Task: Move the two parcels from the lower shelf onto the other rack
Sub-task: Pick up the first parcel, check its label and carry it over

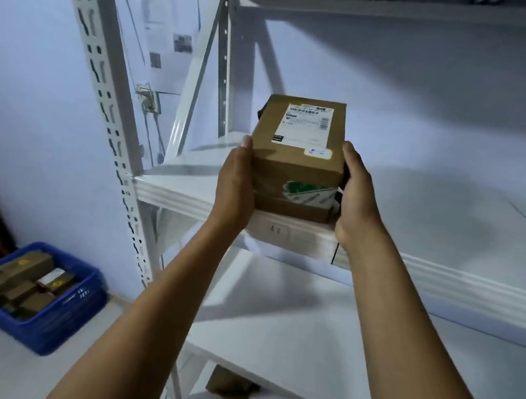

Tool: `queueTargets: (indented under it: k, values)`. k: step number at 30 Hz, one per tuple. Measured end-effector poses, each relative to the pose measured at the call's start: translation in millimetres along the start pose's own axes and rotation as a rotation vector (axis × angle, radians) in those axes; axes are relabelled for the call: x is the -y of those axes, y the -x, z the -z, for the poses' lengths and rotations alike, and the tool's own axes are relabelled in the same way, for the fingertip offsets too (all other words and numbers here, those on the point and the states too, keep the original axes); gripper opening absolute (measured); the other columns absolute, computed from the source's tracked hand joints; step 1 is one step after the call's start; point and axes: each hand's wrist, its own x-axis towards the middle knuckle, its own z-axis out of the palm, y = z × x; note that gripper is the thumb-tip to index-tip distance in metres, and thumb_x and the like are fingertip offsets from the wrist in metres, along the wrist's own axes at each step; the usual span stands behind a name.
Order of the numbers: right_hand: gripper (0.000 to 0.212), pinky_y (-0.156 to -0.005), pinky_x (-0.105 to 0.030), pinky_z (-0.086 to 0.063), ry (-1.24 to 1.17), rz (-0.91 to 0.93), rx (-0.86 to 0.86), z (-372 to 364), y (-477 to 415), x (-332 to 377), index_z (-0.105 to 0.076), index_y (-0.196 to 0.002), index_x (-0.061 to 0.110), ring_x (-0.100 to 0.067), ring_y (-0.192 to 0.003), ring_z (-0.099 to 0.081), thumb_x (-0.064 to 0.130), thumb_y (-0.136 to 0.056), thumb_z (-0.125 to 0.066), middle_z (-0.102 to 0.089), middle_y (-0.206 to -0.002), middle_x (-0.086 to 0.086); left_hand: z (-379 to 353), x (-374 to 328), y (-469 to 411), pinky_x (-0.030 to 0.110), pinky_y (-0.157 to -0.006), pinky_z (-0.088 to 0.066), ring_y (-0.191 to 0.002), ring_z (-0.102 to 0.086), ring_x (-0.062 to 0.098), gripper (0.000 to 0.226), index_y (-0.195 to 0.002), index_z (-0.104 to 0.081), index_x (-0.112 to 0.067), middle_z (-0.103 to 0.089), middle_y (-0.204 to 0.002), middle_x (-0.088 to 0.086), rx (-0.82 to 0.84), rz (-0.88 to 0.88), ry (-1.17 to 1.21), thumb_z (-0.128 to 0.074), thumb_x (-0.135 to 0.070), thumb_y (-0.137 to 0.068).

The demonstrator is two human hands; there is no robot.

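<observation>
I hold a brown cardboard parcel (297, 151) with a white shipping label on top and green-printed tape on its near face. A flatter brown parcel (296, 209) lies under it in the same grip. My left hand (234, 184) presses the left side and my right hand (355, 198) the right side. The stack is at the front edge of a white rack shelf (173, 191), near its left end; whether it rests on the shelf I cannot tell. Another brown parcel (229, 387) lies on the bottom shelf.
The white metal rack has a perforated upright (105, 96) at left and a bare shelf (308, 324) below the held stack. A blue crate (53, 324) with several brown parcels sits on the floor at lower left, by the wall.
</observation>
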Motion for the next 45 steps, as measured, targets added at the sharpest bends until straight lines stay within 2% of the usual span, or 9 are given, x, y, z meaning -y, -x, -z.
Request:
queueTargets:
  k: [9, 15, 18, 24, 28, 33, 38, 41, 45]
  values:
    - [0.047, -0.087, -0.041, -0.061, -0.060, 0.005, -0.226, -7.2, 10.7, -6.3, -0.079, -0.099, 0.027, -0.025, -0.087, -0.079, 0.054, -0.103, -0.042, -0.083, -0.095, -0.004, 15.1, -6.2, 0.8, 0.050, -0.105, -0.053, -0.108, -0.070, 0.026, 0.069, -0.098, -0.072, -0.037, -0.076, -0.112, 0.000, 0.168, -0.019, -0.280, -0.017, -0.079, -0.097]
    - [0.045, -0.060, -0.025, -0.060, 0.050, -0.010, -0.295, -17.6, 19.6, -0.9, -0.074, -0.082, 0.022, -0.019, -0.068, -0.078, 0.036, -0.106, -0.038, -0.080, -0.074, -0.001, 20.3, -13.1, 6.6, 0.038, -0.090, -0.046, -0.102, -0.065, 0.027, 0.067, -0.107, -0.071, -0.027, -0.068, -0.095, -0.005, 0.137, -0.016, -0.310, -0.017, -0.066, -0.108]
    - [0.052, -0.065, -0.028, -0.059, 0.028, -0.030, -0.298, -15.9, 22.8, 1.9, -0.080, -0.070, 0.022, -0.023, -0.072, -0.076, 0.038, -0.103, -0.043, -0.079, -0.076, -0.002, 20.0, -13.5, 12.8, 0.041, -0.099, -0.044, -0.113, -0.064, 0.025, 0.071, -0.128, -0.067, -0.031, -0.071, -0.117, -0.006, 0.165, -0.072, -0.346, -0.016, -0.074, -0.103]
    - [0.052, -0.096, -0.046, -0.059, 0.055, -0.102, -0.339, -14.4, 25.1, 4.6, -0.077, -0.119, 0.024, -0.033, -0.108, -0.076, 0.062, -0.097, -0.049, -0.078, -0.120, -0.009, 16.0, -18.6, 17.2, 0.053, -0.117, -0.042, -0.132, -0.061, 0.026, 0.106, -0.151, -0.049, -0.029, -0.065, -0.146, -0.004, 0.137, -0.048, -0.361, -0.014, -0.097, -0.077]
    - [0.051, -0.079, -0.038, -0.059, -0.045, -0.098, -0.401, -11.6, 29.3, 7.1, -0.064, -0.110, 0.027, -0.029, -0.113, -0.069, 0.068, -0.079, -0.063, -0.064, -0.122, -0.003, 18.7, -19.8, 22.1, 0.052, -0.116, -0.043, -0.132, -0.062, 0.023, 0.119, -0.151, -0.048, -0.029, -0.064, -0.147, -0.004, 0.121, -0.037, -0.313, -0.011, -0.106, -0.067]
    - [0.054, -0.112, -0.048, -0.046, -0.175, -0.100, -0.466, -7.2, 29.0, 5.6, -0.062, -0.108, 0.022, -0.032, -0.130, -0.059, 0.064, -0.074, -0.066, -0.058, -0.127, -0.011, 21.5, -20.8, 22.6, 0.053, -0.117, -0.043, -0.133, -0.061, 0.022, 0.105, -0.152, -0.048, -0.026, -0.063, -0.149, -0.003, 0.095, -0.027, -0.279, -0.015, -0.094, -0.078]
    - [0.065, -0.105, -0.046, -0.051, -0.150, -0.072, -0.480, -16.7, 36.5, 6.1, -0.050, -0.149, 0.019, -0.033, -0.141, -0.052, 0.059, -0.098, -0.054, -0.054, -0.148, -0.012, 25.4, -24.1, 24.4, 0.047, -0.130, -0.027, -0.156, -0.036, 0.026, 0.086, -0.166, -0.029, -0.023, -0.030, -0.173, 0.005, 0.130, 0.004, -0.219, -0.027, -0.077, -0.099]
    - [0.062, -0.112, -0.042, -0.048, -0.134, -0.035, -0.548, -15.6, 46.7, 0.3, -0.048, -0.151, 0.015, -0.029, -0.129, -0.057, 0.055, -0.104, -0.047, -0.055, -0.132, -0.010, 21.1, -22.1, 38.8, 0.044, -0.132, -0.005, -0.167, 0.004, 0.021, 0.082, -0.172, -0.006, -0.027, 0.010, -0.180, -0.001, 0.069, 0.019, -0.114, -0.039, -0.064, -0.106]
    - [0.051, -0.097, -0.031, -0.049, -0.202, 0.044, -0.626, -8.8, 73.6, -9.0, -0.051, -0.143, 0.009, -0.023, -0.108, -0.058, 0.046, -0.108, -0.042, -0.057, -0.108, -0.006, 15.9, -4.4, 93.6, 0.038, -0.131, -0.013, -0.165, 0.000, 0.018, 0.086, -0.169, -0.018, -0.019, 0.001, -0.178, 0.006, -0.019, -0.214, -0.002, -0.045, -0.060, -0.098]
